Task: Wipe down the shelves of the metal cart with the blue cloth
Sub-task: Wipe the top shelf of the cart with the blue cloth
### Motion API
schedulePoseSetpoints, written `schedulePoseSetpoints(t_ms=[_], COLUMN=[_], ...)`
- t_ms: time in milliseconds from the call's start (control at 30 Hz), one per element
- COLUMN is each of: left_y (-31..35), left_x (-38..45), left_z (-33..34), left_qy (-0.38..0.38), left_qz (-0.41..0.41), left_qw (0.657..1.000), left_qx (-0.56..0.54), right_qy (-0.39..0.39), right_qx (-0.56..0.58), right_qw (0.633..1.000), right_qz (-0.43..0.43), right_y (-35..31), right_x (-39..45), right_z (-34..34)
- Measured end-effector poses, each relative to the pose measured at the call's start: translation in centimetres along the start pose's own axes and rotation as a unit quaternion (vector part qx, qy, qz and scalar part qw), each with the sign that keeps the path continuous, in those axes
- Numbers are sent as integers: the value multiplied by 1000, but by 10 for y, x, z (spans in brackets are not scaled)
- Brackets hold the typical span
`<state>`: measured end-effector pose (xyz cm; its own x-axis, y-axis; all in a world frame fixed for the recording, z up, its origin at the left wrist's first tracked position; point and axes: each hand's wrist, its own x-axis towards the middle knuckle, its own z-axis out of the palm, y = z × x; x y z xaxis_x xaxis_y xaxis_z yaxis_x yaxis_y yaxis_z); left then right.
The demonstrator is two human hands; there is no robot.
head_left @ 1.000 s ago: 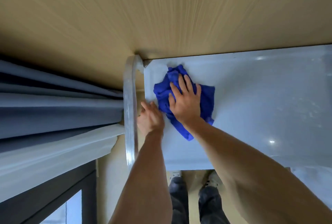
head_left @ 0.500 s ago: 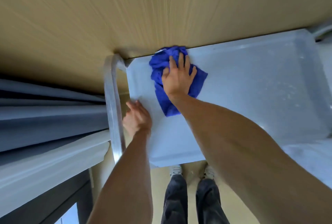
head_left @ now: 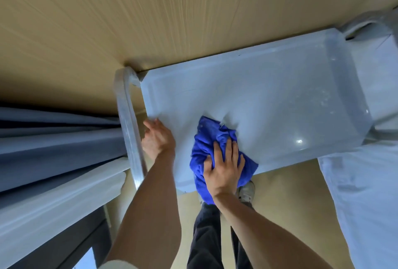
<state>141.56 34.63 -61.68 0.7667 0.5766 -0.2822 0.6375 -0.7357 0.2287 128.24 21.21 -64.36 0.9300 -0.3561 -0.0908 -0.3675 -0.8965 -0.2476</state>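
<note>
Two hands share the work: our right hand (head_left: 224, 169) lies flat, fingers spread, pressing the cloth (head_left: 206, 139) at the shelf's (head_left: 269, 96) six o'clock edge, while our left hand (head_left: 158, 138) grips the nine o'clock rim, probably steadying the cart. A curtain (head_left: 60, 135) hangs alongside, above tan floor (head_left: 150, 10).

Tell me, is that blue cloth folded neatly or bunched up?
Bunched up: the blue cloth lies in rumpled ridges under the right hand, one end drooping over the shelf edge.
</note>
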Motion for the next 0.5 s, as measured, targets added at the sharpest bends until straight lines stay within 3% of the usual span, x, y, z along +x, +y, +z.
schedulePoseSetpoints(t_ms=[400, 500], left_y=[-9, -10], left_x=[4, 5], left_z=[22, 23], left_qy=[49, 66], left_qz=[5, 57], left_qw=[999, 995], left_qx=[10, 54], right_qy=[45, 40], right_qx=[-1, 10], right_qw=[999, 999], right_qz=[-21, -34], right_y=[-2, 0], right_x=[19, 18], right_z=[3, 1])
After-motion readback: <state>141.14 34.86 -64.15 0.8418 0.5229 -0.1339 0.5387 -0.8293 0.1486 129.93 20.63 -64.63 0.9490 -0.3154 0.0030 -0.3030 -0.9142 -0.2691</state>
